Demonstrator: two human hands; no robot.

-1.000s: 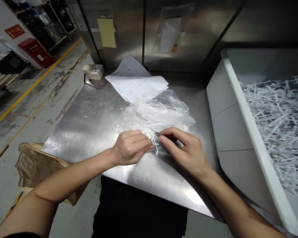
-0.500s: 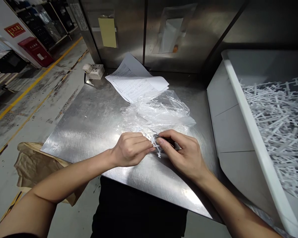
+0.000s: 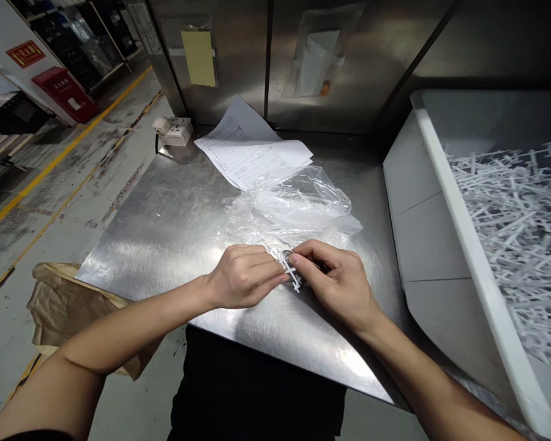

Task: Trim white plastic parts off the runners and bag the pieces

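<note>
Over the metal table, my left hand [image 3: 248, 275] is closed, its fingers curled around a white plastic piece [image 3: 290, 269] with short crossbars, which sticks out toward the right. Close beside it, my right hand [image 3: 340, 278] is closed in a pinch. Between its thumb and fingers is a small dark, shiny object [image 3: 286, 252], mostly hidden by the hand, so its kind cannot be made out. The fingertips of both hands nearly meet at the white piece. A crumpled clear plastic bag [image 3: 298, 199] lies just behind the hands.
A large pale bin [image 3: 459, 233] on the right holds many similar white pieces [image 3: 523, 220]. Printed sheets [image 3: 252, 150] and a power socket block [image 3: 177, 131] are at the back of the metal table [image 3: 151, 214]. Brown paper [image 3: 68, 306] is at the lower left.
My right fingertips and the dark object have shifted slightly, and less of the object shows. The white piece has tilted a little to the right. My left hand stays nearly still.
</note>
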